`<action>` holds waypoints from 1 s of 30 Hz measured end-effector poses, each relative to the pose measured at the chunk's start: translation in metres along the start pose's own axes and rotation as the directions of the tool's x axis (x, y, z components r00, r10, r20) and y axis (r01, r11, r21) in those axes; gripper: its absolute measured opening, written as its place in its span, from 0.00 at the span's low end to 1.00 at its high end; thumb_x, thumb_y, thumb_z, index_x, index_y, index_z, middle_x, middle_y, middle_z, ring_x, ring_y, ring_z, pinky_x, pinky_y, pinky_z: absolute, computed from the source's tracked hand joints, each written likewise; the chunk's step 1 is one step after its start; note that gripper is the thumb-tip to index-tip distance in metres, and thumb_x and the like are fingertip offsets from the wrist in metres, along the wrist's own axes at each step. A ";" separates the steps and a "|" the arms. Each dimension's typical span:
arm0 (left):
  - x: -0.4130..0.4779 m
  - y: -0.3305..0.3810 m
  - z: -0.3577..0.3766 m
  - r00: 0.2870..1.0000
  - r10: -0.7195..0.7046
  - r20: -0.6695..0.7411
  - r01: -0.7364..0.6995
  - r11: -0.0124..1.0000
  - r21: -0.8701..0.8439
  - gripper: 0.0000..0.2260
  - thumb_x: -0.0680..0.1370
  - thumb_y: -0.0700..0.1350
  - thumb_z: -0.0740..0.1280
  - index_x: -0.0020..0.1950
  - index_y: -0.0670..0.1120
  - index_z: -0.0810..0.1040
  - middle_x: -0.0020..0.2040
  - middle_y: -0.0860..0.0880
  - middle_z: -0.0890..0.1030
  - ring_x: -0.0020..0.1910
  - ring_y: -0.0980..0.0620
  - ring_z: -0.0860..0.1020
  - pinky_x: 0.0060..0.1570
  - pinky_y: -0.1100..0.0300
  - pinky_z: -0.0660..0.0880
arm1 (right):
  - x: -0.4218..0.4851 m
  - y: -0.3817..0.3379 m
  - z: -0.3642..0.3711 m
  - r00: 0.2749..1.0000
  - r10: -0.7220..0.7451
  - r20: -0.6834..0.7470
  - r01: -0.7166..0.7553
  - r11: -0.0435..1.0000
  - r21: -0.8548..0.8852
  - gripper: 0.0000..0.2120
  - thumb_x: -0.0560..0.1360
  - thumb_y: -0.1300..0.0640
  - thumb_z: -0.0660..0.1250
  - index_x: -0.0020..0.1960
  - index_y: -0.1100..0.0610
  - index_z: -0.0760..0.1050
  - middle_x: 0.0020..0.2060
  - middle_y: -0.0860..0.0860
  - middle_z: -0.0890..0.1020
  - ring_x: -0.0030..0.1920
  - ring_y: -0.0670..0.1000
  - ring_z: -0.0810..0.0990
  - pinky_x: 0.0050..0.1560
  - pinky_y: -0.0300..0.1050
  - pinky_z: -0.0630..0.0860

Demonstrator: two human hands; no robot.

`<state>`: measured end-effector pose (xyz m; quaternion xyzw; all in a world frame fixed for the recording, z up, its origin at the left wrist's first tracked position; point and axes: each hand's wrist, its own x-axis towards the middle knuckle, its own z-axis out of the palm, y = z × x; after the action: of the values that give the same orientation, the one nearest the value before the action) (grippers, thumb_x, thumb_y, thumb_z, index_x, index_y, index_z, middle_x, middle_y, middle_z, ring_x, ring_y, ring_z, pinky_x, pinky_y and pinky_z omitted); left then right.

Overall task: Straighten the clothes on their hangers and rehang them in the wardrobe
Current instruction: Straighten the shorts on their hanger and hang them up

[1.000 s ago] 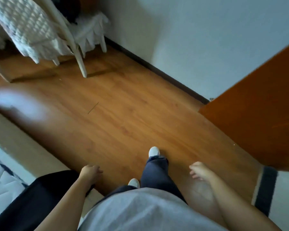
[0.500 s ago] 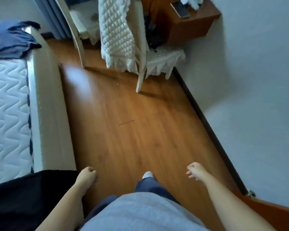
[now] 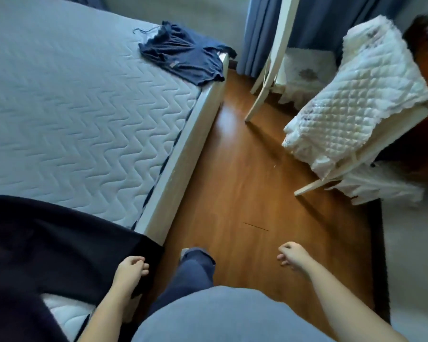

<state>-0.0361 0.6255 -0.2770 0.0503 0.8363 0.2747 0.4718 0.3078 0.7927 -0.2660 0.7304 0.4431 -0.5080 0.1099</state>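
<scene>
A white-draped chair (image 3: 356,95) stands near the quilted mattress (image 3: 72,107).

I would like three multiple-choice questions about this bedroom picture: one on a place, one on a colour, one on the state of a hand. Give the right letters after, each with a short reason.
1. Where does the blue garment lie? A in a basket; B on the mattress, at its far corner; C on a shelf.
2. What colour is the quilted cover over the chair? A white; B red; C green.
3. What does the right hand do? A grips a hanger; B holds nothing; C presses the mattress.
Answers: 1 B, it lies on the quilted top; 2 A, the cover is white; 3 B, it hangs loosely curled above the floor.
</scene>
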 end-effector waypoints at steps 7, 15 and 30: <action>0.091 0.089 -0.036 0.997 -0.019 0.076 0.018 1.000 0.011 0.10 0.77 0.37 0.57 0.39 0.43 0.74 0.38 0.44 0.77 0.33 0.49 0.75 0.30 0.61 0.65 | 0.035 -0.138 -0.014 0.996 -0.083 -0.030 0.082 0.995 -0.054 0.06 0.78 0.62 0.57 0.51 0.63 0.71 0.33 0.53 0.76 0.30 0.49 0.72 0.21 0.32 0.67; 0.150 0.139 -0.019 0.989 -0.135 0.062 0.138 0.990 -0.041 0.11 0.79 0.38 0.55 0.48 0.33 0.74 0.34 0.45 0.74 0.27 0.54 0.72 0.29 0.61 0.62 | 0.091 -0.222 -0.037 0.998 -0.054 -0.036 0.049 0.992 -0.112 0.05 0.79 0.64 0.55 0.50 0.64 0.69 0.42 0.59 0.75 0.31 0.49 0.71 0.26 0.34 0.69; 0.294 0.400 0.099 0.988 -0.067 0.139 0.031 0.968 0.249 0.10 0.74 0.39 0.58 0.33 0.46 0.72 0.36 0.40 0.79 0.40 0.42 0.78 0.54 0.45 0.76 | 0.270 -0.405 -0.205 1.000 0.031 0.005 -0.031 0.999 -0.023 0.08 0.79 0.60 0.55 0.53 0.63 0.70 0.38 0.56 0.78 0.31 0.49 0.73 0.28 0.38 0.63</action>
<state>-0.1868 1.1043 -0.3377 0.1079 0.8281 0.1526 0.5285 0.1570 1.2984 -0.2808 0.7345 0.4374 -0.5030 0.1272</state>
